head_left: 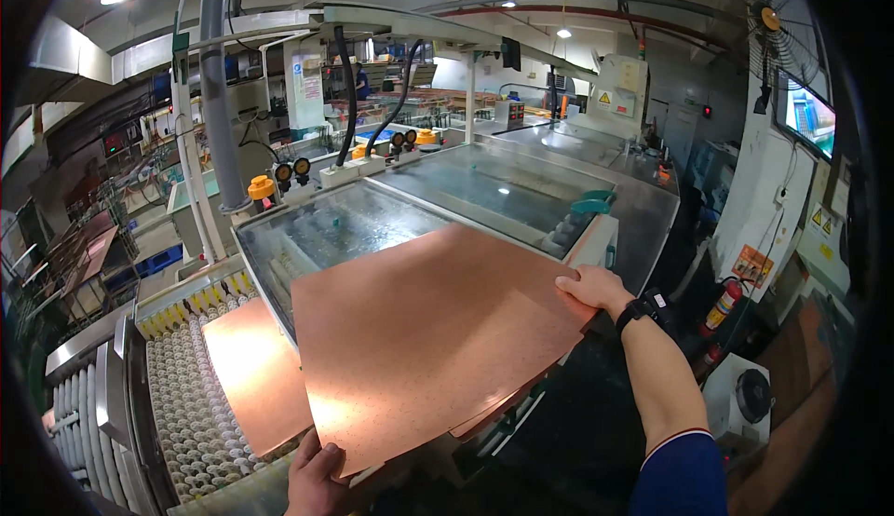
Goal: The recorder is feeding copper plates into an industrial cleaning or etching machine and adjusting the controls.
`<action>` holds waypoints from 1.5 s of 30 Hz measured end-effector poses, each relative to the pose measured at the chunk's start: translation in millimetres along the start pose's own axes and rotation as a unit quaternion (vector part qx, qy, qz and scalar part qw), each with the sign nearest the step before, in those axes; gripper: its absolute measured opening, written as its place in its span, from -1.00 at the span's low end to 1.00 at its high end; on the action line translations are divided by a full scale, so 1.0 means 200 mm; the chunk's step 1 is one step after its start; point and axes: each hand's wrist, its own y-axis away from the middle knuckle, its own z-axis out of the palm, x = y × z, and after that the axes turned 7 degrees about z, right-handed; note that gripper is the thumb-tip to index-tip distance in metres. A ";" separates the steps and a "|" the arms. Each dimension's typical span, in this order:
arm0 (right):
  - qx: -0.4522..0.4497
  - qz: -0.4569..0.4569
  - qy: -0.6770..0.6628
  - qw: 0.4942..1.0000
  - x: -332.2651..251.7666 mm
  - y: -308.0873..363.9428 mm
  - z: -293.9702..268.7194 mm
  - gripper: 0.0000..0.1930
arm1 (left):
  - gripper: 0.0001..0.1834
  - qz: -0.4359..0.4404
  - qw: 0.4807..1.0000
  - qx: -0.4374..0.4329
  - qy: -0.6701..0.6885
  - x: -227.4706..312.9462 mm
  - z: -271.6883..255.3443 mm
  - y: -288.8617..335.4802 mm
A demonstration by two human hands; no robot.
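A large copper-coloured sheet lies tilted over the machine's glass cover, held at two edges. My left hand grips its near corner at the bottom of the view. My right hand, with a black watch on the wrist, grips its far right edge. More copper sheets sit stacked under it at the right. Another copper sheet rests on the roller conveyor to the left.
The machine's glass cover and a second one stretch away behind the sheet. A grey pipe rises at left. A red fire extinguisher stands on the floor at right, near a small white unit.
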 end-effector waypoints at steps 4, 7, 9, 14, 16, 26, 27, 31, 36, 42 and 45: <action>0.020 -0.003 0.005 1.000 0.03 -0.05 0.06 -0.25 | -0.76 -0.003 1.000 -0.016 0.007 0.06 0.00 0.00; 0.019 -0.005 0.006 1.000 0.04 -0.05 0.05 -0.27 | -0.75 -0.021 0.999 -0.024 -0.042 0.09 -0.01 0.00; 0.012 -0.009 0.000 1.000 0.04 -0.03 0.04 -0.28 | -0.77 -0.014 0.997 -0.051 -0.052 0.08 -0.03 -0.01; 0.016 -0.018 -0.003 1.000 0.06 -0.06 0.05 -0.32 | -0.71 0.060 0.993 -0.040 -0.095 -0.05 -0.05 -0.03; 0.009 -0.022 -0.008 1.000 0.01 -0.03 0.03 -0.33 | -0.59 0.203 0.946 -0.093 -0.237 -0.11 -0.09 -0.05; 0.007 -0.018 -0.023 1.000 0.01 0.01 0.02 -0.37 | -0.54 -0.212 0.886 0.035 0.410 -0.02 -0.04 -0.05; 0.007 -0.018 -0.025 1.000 0.03 -0.01 0.02 -0.38 | -0.55 -0.216 0.878 0.029 0.427 0.00 -0.03 -0.05; 0.021 -0.034 -0.023 0.999 0.03 -0.05 0.05 -0.40 | -0.58 -0.186 0.874 0.006 0.448 -0.15 -0.10 -0.03; 0.027 -0.019 -0.029 0.999 0.01 -0.05 0.06 -0.40 | -0.54 -0.207 0.864 0.008 0.459 -0.04 -0.10 -0.04; 0.014 -0.018 -0.023 0.999 0.01 -0.03 0.04 -0.39 | -0.53 -0.207 0.885 -0.010 0.417 0.00 -0.06 -0.06; 0.013 -0.016 -0.010 1.000 0.04 -0.06 0.06 -0.36 | -0.53 -0.190 0.871 0.026 0.452 -0.15 -0.14 -0.09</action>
